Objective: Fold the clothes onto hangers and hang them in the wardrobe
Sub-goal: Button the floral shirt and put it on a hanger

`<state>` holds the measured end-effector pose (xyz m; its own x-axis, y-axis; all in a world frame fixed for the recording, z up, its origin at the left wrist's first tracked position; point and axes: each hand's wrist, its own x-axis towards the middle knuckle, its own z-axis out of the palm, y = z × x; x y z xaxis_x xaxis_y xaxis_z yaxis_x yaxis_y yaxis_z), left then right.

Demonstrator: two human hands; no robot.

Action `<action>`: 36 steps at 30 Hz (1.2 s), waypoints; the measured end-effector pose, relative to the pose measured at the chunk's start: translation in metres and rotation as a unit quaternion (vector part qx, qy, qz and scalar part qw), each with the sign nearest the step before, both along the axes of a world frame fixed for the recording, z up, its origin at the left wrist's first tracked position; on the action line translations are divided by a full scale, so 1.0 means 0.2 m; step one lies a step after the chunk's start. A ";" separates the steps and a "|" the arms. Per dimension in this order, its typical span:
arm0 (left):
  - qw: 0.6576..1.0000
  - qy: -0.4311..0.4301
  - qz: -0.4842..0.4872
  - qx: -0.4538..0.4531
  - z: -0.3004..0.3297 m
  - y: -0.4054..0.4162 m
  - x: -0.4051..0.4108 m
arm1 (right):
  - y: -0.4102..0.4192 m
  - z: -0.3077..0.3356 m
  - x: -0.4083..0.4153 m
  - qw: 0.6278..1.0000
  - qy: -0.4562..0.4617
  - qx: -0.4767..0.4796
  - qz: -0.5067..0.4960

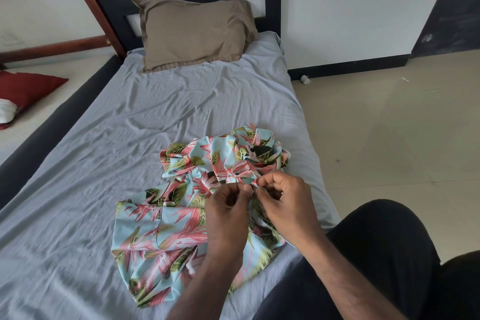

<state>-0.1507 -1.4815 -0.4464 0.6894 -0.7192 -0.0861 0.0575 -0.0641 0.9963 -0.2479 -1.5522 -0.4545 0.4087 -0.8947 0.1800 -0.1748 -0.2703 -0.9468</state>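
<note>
Evidently your left hand (228, 205) and right hand (283, 197) both pinch the floral garment (166, 228) at one edge on the bed (104, 125), probably to straighten it for hanging.

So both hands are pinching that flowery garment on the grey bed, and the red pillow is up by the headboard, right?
Not quite: the head view shows a brown pillow by the headboard. The left hand and right hand do pinch the flowery garment on the grey bed.

Garment (166, 228) partly hidden under forearms; red cushion (28, 88) cut off at left edge
</note>
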 end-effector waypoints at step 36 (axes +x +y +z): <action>0.999 0.020 -0.032 0.010 0.02 0.00 0.04 | 0.02 0.00 -0.01 0.992 0.035 -0.119 0.027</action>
<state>-0.1420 -1.4819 -0.4415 0.6372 -0.7601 -0.1276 0.0932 -0.0884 0.9917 -0.2495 -1.5483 -0.4552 0.4734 -0.8070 0.3530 -0.2166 -0.4951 -0.8414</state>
